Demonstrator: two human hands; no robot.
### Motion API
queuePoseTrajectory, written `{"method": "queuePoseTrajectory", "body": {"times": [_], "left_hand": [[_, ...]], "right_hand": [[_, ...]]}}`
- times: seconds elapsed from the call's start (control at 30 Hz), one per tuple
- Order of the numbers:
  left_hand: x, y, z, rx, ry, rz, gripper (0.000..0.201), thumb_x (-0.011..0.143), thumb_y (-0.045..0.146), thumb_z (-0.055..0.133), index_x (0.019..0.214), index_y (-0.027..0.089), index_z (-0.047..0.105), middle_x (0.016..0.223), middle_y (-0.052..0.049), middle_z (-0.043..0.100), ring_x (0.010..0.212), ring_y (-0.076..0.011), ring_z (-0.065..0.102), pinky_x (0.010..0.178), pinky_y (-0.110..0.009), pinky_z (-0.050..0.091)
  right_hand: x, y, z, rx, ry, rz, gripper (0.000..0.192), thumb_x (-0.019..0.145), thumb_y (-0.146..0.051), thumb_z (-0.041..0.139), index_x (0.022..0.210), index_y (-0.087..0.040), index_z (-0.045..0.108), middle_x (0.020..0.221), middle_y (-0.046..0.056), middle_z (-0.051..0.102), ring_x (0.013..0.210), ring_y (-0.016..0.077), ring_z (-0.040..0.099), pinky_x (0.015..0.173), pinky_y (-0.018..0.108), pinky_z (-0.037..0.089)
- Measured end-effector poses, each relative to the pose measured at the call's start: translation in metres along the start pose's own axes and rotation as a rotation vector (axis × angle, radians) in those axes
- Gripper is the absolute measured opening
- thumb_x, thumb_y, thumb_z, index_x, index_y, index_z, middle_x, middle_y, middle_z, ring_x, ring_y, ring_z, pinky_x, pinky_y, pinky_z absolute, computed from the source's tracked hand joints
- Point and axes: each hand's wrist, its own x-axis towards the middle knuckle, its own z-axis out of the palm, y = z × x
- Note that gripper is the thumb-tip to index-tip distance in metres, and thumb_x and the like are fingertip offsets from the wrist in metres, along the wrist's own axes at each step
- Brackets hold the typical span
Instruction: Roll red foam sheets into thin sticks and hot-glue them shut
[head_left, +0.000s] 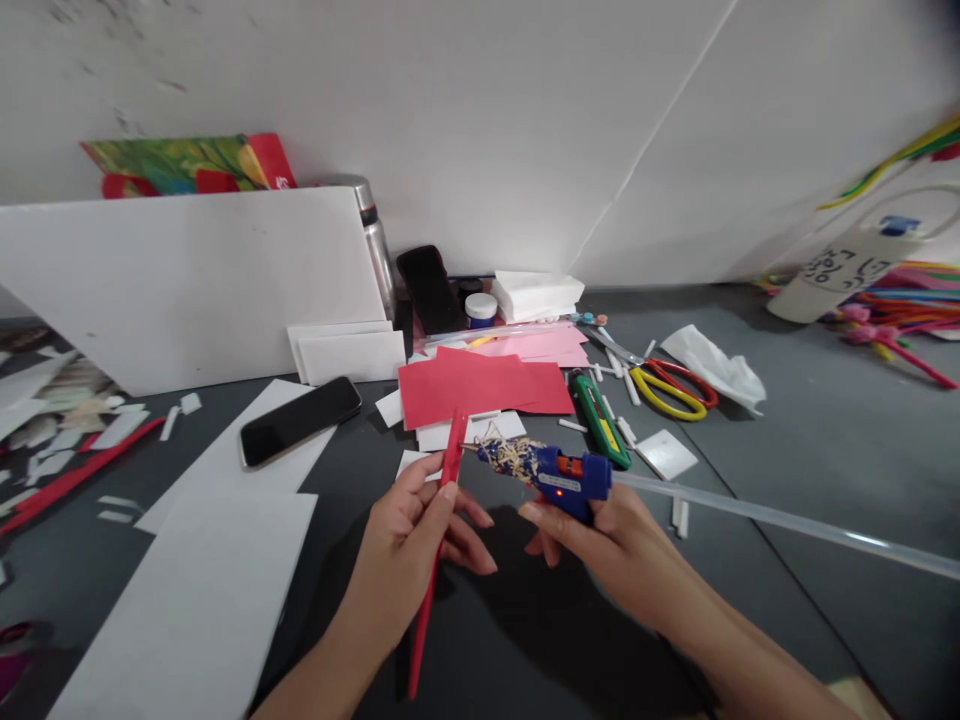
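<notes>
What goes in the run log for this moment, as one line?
left hand: holds red strip | right hand: holds glue gun, tip at strip's top | nearby: red paper, phone, scissors

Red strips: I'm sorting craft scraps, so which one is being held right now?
The thin red strip pinched in the left hand, at the glue gun nozzle. The other red strip lies untouched far left.
</notes>
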Motion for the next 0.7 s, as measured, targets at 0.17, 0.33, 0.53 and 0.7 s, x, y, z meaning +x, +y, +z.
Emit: {"method": "queuePoseTrajectory", "body": {"times": [0.17, 0.33, 0.53, 0.7], "left_hand": [[0.0004, 0.0023, -0.0004, 0.005, 0.000, -0.005, 0.032, 0.097, 0.037, 0.055, 0.122, 0.018, 0.050, 0.081, -0.003, 0.071, 0.054, -0.0167, 0.071, 0.053, -0.026, 0.057], [0.0000, 0.0023, -0.0015, 0.003, 0.005, -0.001, 0.031, 0.097, 0.036, 0.055, 0.121, 0.018, 0.051, 0.080, -0.002, 0.071, 0.054, -0.0169, 0.071, 0.054, -0.027, 0.058], [0.0008, 0.0010, -0.0035, 0.023, -0.001, 0.017, 0.031, 0.097, 0.035, 0.055, 0.122, 0.017, 0.052, 0.085, -0.004, 0.071, 0.061, -0.0185, 0.073, 0.059, -0.029, 0.060], [0.0008, 0.0013, -0.0032, 0.001, 0.005, 0.010, 0.030, 0.097, 0.035, 0.056, 0.121, 0.018, 0.052, 0.083, -0.003, 0.072, 0.062, -0.0182, 0.073, 0.061, -0.029, 0.060]], "right_hand": [[-0.0014, 0.0024, 0.0012, -0.021, -0.026, -0.011, 0.039, 0.093, -0.052, 0.058, 0.071, -0.020, 0.064, 0.061, -0.001, 0.067, 0.063, 0.0165, 0.068, 0.062, 0.025, 0.047], [-0.0029, 0.0028, 0.0013, -0.069, -0.067, -0.011, 0.039, 0.094, -0.052, 0.057, 0.074, -0.019, 0.065, 0.063, 0.000, 0.067, 0.063, 0.0155, 0.066, 0.062, 0.025, 0.045], [-0.0045, 0.0008, 0.0010, -0.143, -0.071, -0.053, 0.045, 0.095, -0.052, 0.053, 0.066, -0.019, 0.062, 0.063, 0.001, 0.067, 0.061, 0.0158, 0.063, 0.061, 0.026, 0.043], [-0.0036, 0.0032, 0.0003, -0.177, -0.060, -0.047, 0.048, 0.094, -0.055, 0.054, 0.062, -0.020, 0.060, 0.064, 0.003, 0.067, 0.061, 0.0170, 0.063, 0.060, 0.027, 0.043]]}}
